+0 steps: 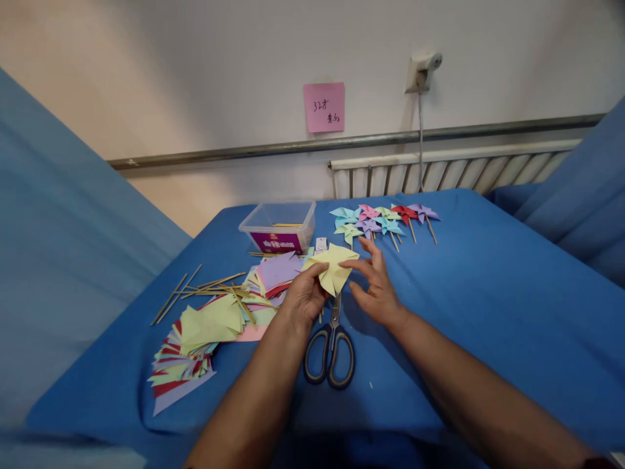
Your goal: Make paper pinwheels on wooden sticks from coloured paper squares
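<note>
A pale yellow square of paper (336, 268), with slits cut in from its corners, is held up over the table. My left hand (308, 290) pinches it at the left, thumb on top. At its right edge, my right hand (375, 283) has its fingers spread, the index fingertip at or very near the paper. Below lie scissors (330, 357) with dark handles, their blade tips hidden by the paper. A fanned stack of coloured paper (209, 329) and more sheets (280, 270) lie left of my left hand.
Thin wooden sticks (215, 290) are scattered among the sheets at left. A clear plastic box (278, 225) stands at the back. Several finished paper pinwheels (389, 225) lie back right on the blue tablecloth (488, 312). A radiator (454, 170) and a pink note (324, 107) are behind.
</note>
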Demonstrator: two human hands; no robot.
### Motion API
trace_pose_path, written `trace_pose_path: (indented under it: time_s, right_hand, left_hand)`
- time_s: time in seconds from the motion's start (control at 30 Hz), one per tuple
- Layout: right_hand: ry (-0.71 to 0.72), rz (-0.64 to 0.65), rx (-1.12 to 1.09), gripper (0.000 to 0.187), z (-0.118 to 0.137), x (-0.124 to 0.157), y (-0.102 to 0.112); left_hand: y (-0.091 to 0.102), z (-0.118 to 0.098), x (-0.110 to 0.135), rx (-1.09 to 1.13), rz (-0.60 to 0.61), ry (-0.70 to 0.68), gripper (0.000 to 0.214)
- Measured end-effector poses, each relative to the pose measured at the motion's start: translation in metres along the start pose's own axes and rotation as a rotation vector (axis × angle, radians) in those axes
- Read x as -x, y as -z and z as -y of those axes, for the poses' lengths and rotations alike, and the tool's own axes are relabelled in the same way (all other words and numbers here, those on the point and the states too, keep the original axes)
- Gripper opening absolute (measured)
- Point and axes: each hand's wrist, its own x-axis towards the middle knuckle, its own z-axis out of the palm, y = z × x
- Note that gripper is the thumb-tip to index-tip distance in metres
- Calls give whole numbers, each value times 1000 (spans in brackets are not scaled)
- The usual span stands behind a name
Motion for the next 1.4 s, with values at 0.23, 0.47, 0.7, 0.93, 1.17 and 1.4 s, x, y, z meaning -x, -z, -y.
trace_pose_path:
  time_s: [0.23,0.47,0.7,0.93,1.17,1.4]
  right_hand:
    - [70,21,92,6,3,-2,0]
    - [-105,-72,-23,15,0,-1,-3]
    - [-251,-165,-43,19,-10,-2,-5]
    - [-274,-144,5,20,-7,-3,-6]
    - [-301,-140,19,20,-8,-3,-6]
    - [-307,-116,10,21,-8,-2,-7]
  left_hand:
    - [-3,5,5,-40,15,14,32]
    - [-4,12,5,-145,109,-52,29]
    - [1,17,0,-258,143,-110,24]
    - [1,19,0,-298,147,-112,25]
    - [0,18,2,-325,131,-92,26]
    - [-1,19,2,-353,104,-98,24]
